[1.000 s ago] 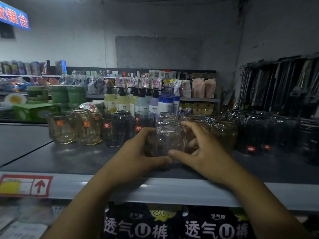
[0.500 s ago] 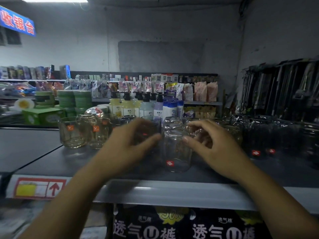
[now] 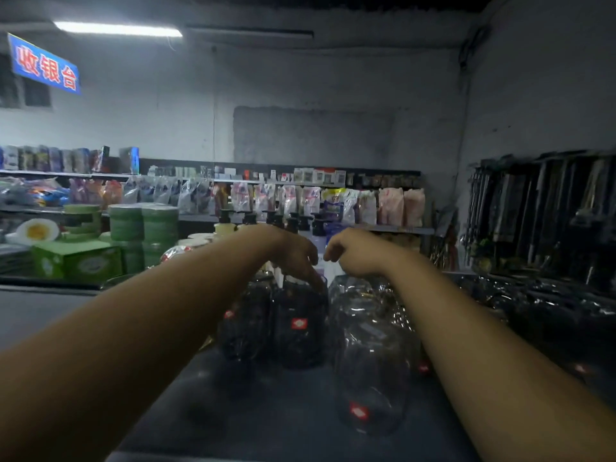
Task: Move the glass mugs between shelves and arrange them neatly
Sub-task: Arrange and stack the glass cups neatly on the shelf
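A clear glass mug (image 3: 370, 378) with a red label stands on the dark shelf top (image 3: 266, 411), nearest to me, between my two forearms. Behind it are two dark glass mugs (image 3: 300, 325) with red labels and a stack of clear wrapped mugs (image 3: 363, 295). My left hand (image 3: 293, 251) reaches over the dark mugs, its fingertips down on the rim of the right-hand one. My right hand (image 3: 356, 251) hovers curled just above the wrapped stack; its fingers are hidden behind the hand.
More dark wrapped glassware (image 3: 533, 305) fills the shelf to the right. Pump bottles (image 3: 233, 225) stand behind the mugs, with green stacked boxes (image 3: 143, 228) to the left. Hanging goods (image 3: 540, 211) line the right wall.
Both hands have let go of the clear mug, which now stands at the front, and have reached further back. The view has moved closer over the shelf.
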Action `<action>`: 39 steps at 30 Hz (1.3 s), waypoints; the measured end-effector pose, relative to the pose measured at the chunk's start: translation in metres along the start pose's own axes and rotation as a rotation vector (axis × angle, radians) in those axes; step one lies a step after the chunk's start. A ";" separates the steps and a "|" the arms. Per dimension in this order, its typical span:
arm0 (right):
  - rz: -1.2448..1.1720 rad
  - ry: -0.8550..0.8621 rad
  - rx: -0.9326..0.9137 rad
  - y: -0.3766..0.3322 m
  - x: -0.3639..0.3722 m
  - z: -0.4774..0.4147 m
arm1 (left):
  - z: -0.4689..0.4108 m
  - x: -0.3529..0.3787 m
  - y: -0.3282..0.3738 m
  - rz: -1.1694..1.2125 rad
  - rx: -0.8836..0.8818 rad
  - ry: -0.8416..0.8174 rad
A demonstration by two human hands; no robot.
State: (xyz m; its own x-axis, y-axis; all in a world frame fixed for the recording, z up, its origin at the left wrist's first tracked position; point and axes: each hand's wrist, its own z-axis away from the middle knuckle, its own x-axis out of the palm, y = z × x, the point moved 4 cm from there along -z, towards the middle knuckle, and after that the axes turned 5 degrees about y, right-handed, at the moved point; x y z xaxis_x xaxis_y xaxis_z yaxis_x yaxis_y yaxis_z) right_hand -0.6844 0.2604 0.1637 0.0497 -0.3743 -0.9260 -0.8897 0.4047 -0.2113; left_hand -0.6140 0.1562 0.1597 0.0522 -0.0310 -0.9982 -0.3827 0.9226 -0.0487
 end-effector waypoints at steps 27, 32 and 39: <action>-0.848 0.299 -0.032 -0.019 0.003 0.011 | 0.043 -0.003 -0.089 0.995 0.229 0.481; -0.449 0.186 -0.010 -0.030 0.002 -0.014 | 0.044 0.015 -0.111 0.436 0.163 0.556; -0.274 0.033 0.009 -0.021 0.013 -0.046 | 0.031 0.038 -0.117 0.320 0.184 0.415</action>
State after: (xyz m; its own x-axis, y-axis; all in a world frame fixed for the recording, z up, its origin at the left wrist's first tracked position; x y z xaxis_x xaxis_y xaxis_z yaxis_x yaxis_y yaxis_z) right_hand -0.6860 0.2081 0.1703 0.2733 -0.4975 -0.8233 -0.8411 0.2918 -0.4554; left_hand -0.5390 0.0587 0.1285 -0.4226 0.1476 -0.8942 -0.1502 0.9616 0.2298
